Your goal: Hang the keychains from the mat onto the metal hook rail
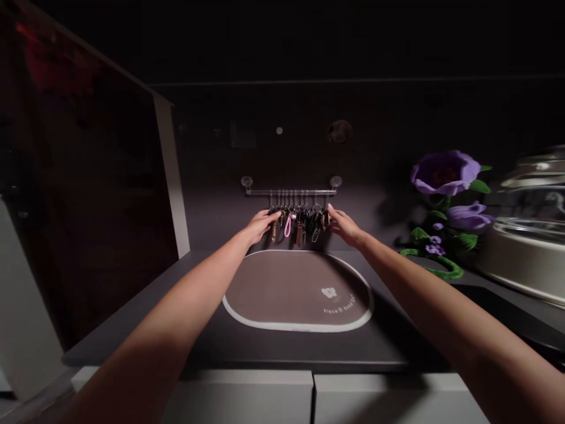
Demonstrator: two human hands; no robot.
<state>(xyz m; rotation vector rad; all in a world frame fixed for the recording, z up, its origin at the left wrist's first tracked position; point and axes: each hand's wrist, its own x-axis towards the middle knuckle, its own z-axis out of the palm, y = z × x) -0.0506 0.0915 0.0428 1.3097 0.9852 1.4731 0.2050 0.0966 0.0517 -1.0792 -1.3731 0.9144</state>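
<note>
A row of several key bunches [303, 217] hangs on hooks from a clear rail [291, 192] on the dark wall. My left hand [259, 227] is at the left end of the row, its thumb across the front of a bunch with a tan strap [274, 231]. At the right end, my right hand [345, 226] has its fingertips closed around the edge of a dark key bunch [325, 219]. Between the hands hang a pink loop keychain [288, 225] and a brown tag [299, 234]. Some fingers of both hands are hidden.
Below the keys, a brown oval mat [282, 288] with a white rim lies on the dark counter [207, 344]. Purple artificial flowers [445, 174] and a large pale pot-like vessel [525, 253] stand at the right. White cabinet fronts [247, 397] are under the counter edge.
</note>
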